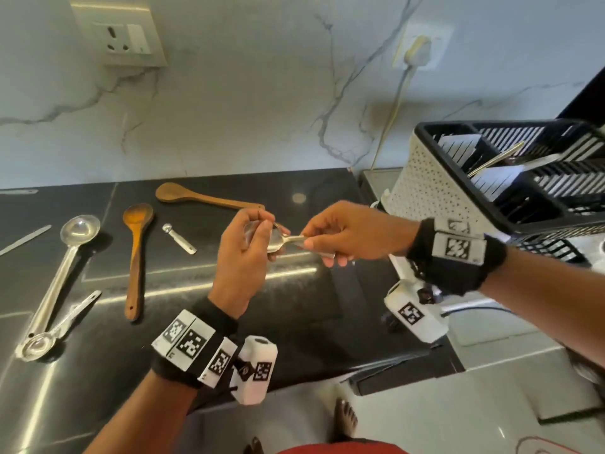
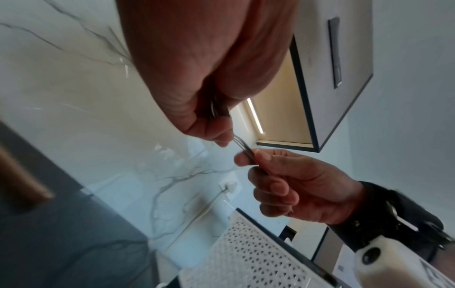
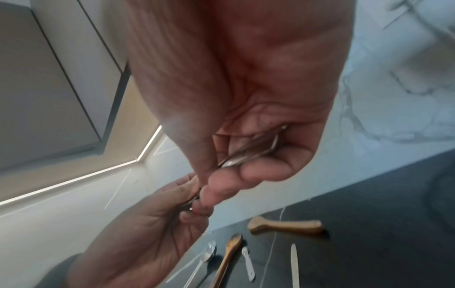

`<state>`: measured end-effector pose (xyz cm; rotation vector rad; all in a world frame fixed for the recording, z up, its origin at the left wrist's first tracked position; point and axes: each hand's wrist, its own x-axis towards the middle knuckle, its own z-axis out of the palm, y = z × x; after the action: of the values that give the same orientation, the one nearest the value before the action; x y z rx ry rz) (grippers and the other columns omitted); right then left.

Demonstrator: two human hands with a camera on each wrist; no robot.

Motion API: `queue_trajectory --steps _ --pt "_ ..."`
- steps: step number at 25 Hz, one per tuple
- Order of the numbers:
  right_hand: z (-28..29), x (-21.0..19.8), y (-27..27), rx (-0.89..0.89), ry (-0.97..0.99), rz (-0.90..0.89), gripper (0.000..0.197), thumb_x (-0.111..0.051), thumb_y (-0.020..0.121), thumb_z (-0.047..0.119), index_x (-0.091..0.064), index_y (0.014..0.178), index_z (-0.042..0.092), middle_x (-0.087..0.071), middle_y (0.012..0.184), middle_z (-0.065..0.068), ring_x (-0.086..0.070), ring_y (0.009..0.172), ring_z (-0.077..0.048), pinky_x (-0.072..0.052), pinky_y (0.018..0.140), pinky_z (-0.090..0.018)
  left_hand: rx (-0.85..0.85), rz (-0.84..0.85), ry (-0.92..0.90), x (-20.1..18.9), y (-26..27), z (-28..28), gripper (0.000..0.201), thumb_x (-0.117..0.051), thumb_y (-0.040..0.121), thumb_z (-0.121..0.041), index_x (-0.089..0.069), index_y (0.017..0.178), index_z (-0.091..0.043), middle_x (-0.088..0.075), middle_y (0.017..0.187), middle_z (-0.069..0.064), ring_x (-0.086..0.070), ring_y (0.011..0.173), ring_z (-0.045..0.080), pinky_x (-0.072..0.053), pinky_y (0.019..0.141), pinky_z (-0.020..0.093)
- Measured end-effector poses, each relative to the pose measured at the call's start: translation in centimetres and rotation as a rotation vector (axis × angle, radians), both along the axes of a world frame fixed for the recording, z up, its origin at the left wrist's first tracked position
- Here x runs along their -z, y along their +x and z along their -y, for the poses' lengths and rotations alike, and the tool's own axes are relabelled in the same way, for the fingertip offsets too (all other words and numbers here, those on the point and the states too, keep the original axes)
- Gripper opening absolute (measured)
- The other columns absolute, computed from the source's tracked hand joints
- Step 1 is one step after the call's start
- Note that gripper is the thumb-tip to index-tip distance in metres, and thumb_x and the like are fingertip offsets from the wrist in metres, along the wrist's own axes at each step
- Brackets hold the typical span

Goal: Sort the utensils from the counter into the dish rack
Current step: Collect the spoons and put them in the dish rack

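Steel spoons (image 1: 284, 241) are held in the air above the black counter (image 1: 294, 309), between both hands. My left hand (image 1: 274, 231) curls round their bowls and my right hand (image 1: 306, 241) pinches the handles. Two thin handles (image 2: 242, 147) show in the left wrist view, running from the left hand (image 2: 216, 136) to the right hand (image 2: 256, 159). The right wrist view shows spoon handles (image 3: 248, 154) lying in the curled right fingers. The dish rack (image 1: 425, 181), white perforated with a black rim, stands to the right with some cutlery (image 1: 497, 160) in it.
On the counter to the left lie a wooden spoon (image 1: 136, 253), a second wooden spoon (image 1: 203, 198), a steel ladle (image 1: 62, 267), a small measuring spoon (image 1: 179, 239), a flat steel spoon (image 1: 55, 329) and a knife (image 1: 24, 239). A cable (image 1: 393, 119) hangs behind the rack.
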<state>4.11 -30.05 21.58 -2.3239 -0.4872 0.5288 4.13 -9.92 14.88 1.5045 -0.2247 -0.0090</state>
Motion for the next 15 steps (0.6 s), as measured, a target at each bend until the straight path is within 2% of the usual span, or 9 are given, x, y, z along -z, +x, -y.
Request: queue_trajectory --steps 2,4,6,8,10,12,13,15 --pt "4.0 -3.7 1.2 -0.001 -0.085 0.078 0.017 -0.059 0.099 0.026 -0.073 0.101 0.016 -0.067 0.066 0.003 -0.06 0.056 -0.006 -0.048 0.057 -0.013 0.033 0.036 -0.05 -2.6 1.4 4.1 0.01 -0.048 0.1 -0.008 -0.056 0.106 -0.005 -0.07 0.097 0.017 -0.069 0.076 0.019 -0.056 0.062 0.028" --pt "8.6 -7.1 2.5 -0.024 -0.283 0.221 0.019 -0.058 0.099 0.032 -0.073 0.098 0.021 -0.065 0.067 0.006 -0.058 0.058 -0.002 -0.045 0.061 -0.013 0.091 -0.004 -0.133 -4.6 2.6 8.7 0.014 -0.048 0.101 -0.012 -0.054 0.112 -0.006 -0.07 0.103 0.014 -0.071 0.076 0.024 -0.057 0.063 0.027" --pt "13.9 -10.2 3.7 -0.048 -0.538 0.382 0.022 -0.054 0.099 0.038 -0.072 0.104 0.026 -0.066 0.079 0.009 -0.059 0.071 -0.006 -0.045 0.071 -0.024 0.137 -0.043 -0.155 -5.8 3.5 13.2 0.021 -0.051 0.1 -0.019 -0.053 0.119 -0.011 -0.072 0.108 0.012 -0.073 0.085 0.028 -0.058 0.069 0.031" --pt "19.0 -12.4 4.7 -0.062 -0.721 0.465 0.024 -0.052 0.099 0.04 -0.071 0.109 0.029 -0.067 0.086 0.012 -0.057 0.08 -0.012 -0.044 0.078 -0.033 0.181 -0.067 -0.096 -5.8 4.1 16.8 0.024 -0.054 0.098 -0.023 -0.054 0.121 -0.015 -0.072 0.109 0.013 -0.072 0.093 0.024 -0.058 0.075 0.033" --pt "24.2 -13.8 5.6 -0.056 -0.803 0.441 0.023 -0.052 0.099 0.039 -0.07 0.109 0.03 -0.061 0.079 0.022 -0.056 0.077 -0.012 -0.041 0.077 -0.032 0.227 -0.068 0.01 -5.5 4.5 20.3 0.024 -0.057 0.097 -0.022 -0.057 0.119 -0.013 -0.072 0.107 0.007 -0.07 0.095 0.015 -0.057 0.078 0.029" --pt "28.4 -13.9 6.7 -0.064 -0.866 0.385 0.023 -0.051 0.099 0.038 -0.069 0.109 0.029 -0.059 0.076 0.023 -0.057 0.072 -0.007 -0.038 0.073 -0.03 0.266 -0.057 0.117 -5.1 4.7 23.0 0.029 -0.059 0.096 -0.022 -0.056 0.124 -0.013 -0.07 0.11 0.0 -0.068 0.098 0.007 -0.057 0.08 0.024" --pt "30.2 -13.7 7.2 -0.076 -0.897 0.359 0.023 -0.051 0.1 0.038 -0.069 0.109 0.027 -0.062 0.078 0.02 -0.058 0.073 -0.005 -0.038 0.072 -0.03 0.288 -0.058 0.157 -4.9 4.9 24.1 0.034 -0.06 0.095 -0.023 -0.055 0.127 -0.015 -0.067 0.116 -0.001 -0.066 0.104 0.008 -0.056 0.086 0.026" --pt "32.7 -12.9 8.2 -0.109 -0.939 0.321 0.024 -0.051 0.1 0.037 -0.07 0.11 0.024 -0.067 0.085 0.012 -0.061 0.077 -0.012 -0.041 0.073 -0.031 0.324 -0.083 0.212 -4.4 5.4 25.8 0.042 -0.062 0.093 -0.03 -0.051 0.133 -0.021 -0.06 0.131 -0.001 -0.059 0.12 0.014 -0.052 0.099 0.039"
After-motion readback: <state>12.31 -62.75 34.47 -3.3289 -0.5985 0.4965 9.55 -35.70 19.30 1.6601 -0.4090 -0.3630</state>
